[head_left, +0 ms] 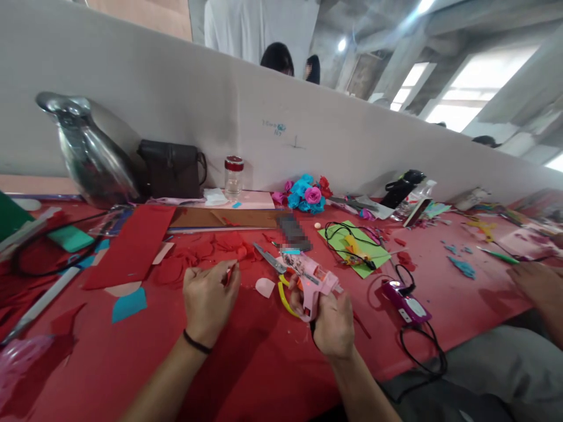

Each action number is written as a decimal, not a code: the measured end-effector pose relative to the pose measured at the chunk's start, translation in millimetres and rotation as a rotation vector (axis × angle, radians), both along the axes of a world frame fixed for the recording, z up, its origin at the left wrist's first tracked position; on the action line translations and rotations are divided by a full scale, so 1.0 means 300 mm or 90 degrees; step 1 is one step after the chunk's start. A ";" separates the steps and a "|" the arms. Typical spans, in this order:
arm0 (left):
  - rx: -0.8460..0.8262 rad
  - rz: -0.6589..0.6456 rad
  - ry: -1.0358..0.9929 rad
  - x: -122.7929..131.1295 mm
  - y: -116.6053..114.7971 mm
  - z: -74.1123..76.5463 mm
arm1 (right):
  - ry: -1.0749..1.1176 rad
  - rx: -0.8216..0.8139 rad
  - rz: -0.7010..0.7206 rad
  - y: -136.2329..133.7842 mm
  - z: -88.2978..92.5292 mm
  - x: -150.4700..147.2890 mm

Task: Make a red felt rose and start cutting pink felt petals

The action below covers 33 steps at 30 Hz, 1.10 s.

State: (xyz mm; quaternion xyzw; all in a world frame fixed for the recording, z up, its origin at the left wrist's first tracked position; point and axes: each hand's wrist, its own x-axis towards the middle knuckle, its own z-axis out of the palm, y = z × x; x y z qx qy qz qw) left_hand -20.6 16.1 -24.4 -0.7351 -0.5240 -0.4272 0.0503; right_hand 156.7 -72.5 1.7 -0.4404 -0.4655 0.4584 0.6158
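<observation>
My right hand [335, 325] is wrapped round the handle of a pink hot glue gun [310, 275], whose nozzle points up and to the left. Partly behind the gun lie scissors with yellow handles [285, 300], their blades toward the far left. My left hand [210, 302] is raised over the red table [246, 363] with thumb and forefinger pinched together; what sits between them, if anything, I cannot make out. Just beyond it are red paper scraps [176, 264]. A small pale pink petal-shaped piece [264, 287] lies between my two hands.
Blue, pink and red paper flowers [308, 194] stand near the partition. A purple power strip [407, 302] with black cords lies at right, near a green sheet [352, 258]. A steel jug [92, 152] and a lidded glass jar [233, 176] stand behind. Another person's hand [536, 284] is at far right.
</observation>
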 end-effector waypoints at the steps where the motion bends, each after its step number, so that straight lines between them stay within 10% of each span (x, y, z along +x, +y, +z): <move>1: 0.000 0.001 0.002 0.000 0.000 0.000 | 0.001 0.006 0.013 -0.003 0.002 0.001; 15: -0.007 0.005 -0.004 0.009 0.000 0.004 | -0.054 -0.042 -0.049 -0.002 0.039 0.011; 33: -0.019 -0.023 -0.011 0.036 -0.040 0.020 | -0.174 -0.047 -0.057 -0.006 -0.095 -0.005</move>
